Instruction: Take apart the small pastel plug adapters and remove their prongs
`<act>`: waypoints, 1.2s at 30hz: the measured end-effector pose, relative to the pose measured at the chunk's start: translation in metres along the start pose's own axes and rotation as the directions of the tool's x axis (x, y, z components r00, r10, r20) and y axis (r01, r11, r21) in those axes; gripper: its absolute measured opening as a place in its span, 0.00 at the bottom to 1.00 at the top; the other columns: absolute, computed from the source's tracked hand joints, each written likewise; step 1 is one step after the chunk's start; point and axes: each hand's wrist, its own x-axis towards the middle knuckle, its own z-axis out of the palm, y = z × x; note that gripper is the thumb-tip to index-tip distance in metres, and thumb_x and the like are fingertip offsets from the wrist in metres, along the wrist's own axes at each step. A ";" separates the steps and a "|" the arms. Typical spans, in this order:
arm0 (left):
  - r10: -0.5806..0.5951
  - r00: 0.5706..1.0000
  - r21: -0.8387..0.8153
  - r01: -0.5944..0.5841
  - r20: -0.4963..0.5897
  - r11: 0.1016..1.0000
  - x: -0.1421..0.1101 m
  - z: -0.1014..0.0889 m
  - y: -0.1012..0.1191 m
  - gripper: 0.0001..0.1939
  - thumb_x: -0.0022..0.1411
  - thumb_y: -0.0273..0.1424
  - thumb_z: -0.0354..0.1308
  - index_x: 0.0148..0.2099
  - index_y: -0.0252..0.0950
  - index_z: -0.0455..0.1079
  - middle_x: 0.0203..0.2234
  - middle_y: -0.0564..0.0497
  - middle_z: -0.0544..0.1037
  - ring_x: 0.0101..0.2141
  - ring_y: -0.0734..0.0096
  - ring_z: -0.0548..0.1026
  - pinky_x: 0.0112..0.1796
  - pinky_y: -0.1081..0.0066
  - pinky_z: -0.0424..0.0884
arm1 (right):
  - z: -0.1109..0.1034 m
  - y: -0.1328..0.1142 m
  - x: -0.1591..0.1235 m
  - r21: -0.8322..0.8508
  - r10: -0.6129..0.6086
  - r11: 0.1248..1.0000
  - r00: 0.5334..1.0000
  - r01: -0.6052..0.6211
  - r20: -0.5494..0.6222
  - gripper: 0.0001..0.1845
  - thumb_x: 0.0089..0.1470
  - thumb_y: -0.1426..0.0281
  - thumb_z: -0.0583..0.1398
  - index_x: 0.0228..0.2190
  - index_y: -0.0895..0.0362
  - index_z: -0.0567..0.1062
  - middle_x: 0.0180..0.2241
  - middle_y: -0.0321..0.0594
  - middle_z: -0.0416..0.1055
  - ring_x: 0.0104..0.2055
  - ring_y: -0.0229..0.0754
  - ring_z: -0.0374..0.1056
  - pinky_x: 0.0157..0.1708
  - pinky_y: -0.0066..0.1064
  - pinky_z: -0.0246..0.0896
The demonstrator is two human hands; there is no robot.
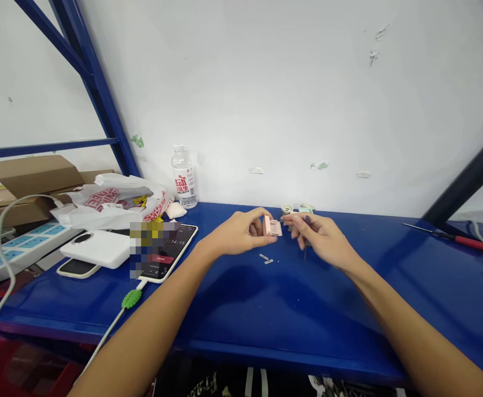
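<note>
The blue desk (233, 314) fills the frame's lower half. Right of centre, the right hand (320, 234) grips a slim dark tool (307, 242), long axis near vertical, shaft downward. At centre, the left hand's (241, 232) grip pinches a pink piece (273, 227), its flat part pointing right. Metal strips (269, 261) lie below.

glossy blue tabletop (283, 325), smooth pink plastic-looking piece (272, 226), clear plastic bottle (184, 179), matt cardboard box (38, 175)
</note>
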 end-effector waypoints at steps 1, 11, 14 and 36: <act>-0.030 0.999 0.066 0.028 0.020 0.997 -0.001 -0.005 -0.001 0.18 0.56 0.39 0.60 0.46 0.38 0.66 0.29 0.54 0.75 0.27 0.73 0.72 0.31 0.73 0.66 | 0.000 0.001 0.001 -0.002 0.009 1.000 1.000 -0.009 -0.026 0.29 0.55 0.46 0.53 0.40 0.59 0.75 0.29 0.41 0.72 0.26 0.38 0.67 0.28 0.31 0.64; -0.342 0.905 0.361 0.239 0.254 0.901 -0.006 -0.020 -0.009 0.16 0.44 0.39 0.65 0.35 0.37 0.71 0.27 0.55 0.76 0.27 0.71 0.72 0.27 0.75 0.61 | 0.001 0.002 -0.001 -0.315 0.036 0.946 0.991 -0.076 -0.130 0.32 0.58 0.43 0.41 0.26 0.55 0.67 0.19 0.35 0.64 0.23 0.39 0.62 0.25 0.31 0.56; -0.376 0.872 0.385 0.246 0.312 0.889 -0.004 -0.012 -0.011 0.19 0.42 0.39 0.66 0.37 0.37 0.71 0.27 0.55 0.75 0.26 0.71 0.71 0.25 0.76 0.60 | 0.006 0.004 -0.002 -0.259 0.056 0.964 0.997 -0.066 -0.043 0.31 0.58 0.43 0.42 0.27 0.55 0.66 0.19 0.34 0.64 0.22 0.38 0.62 0.25 0.30 0.57; -0.114 0.949 0.466 -0.038 0.295 0.884 0.001 0.006 -0.009 0.13 0.53 0.36 0.60 0.41 0.38 0.74 0.37 0.50 0.77 0.38 0.65 0.74 0.40 0.71 0.65 | 0.012 -0.001 -0.006 -0.309 0.028 0.951 0.998 -0.007 0.062 0.26 0.61 0.47 0.45 0.28 0.54 0.65 0.21 0.34 0.67 0.24 0.38 0.65 0.28 0.30 0.58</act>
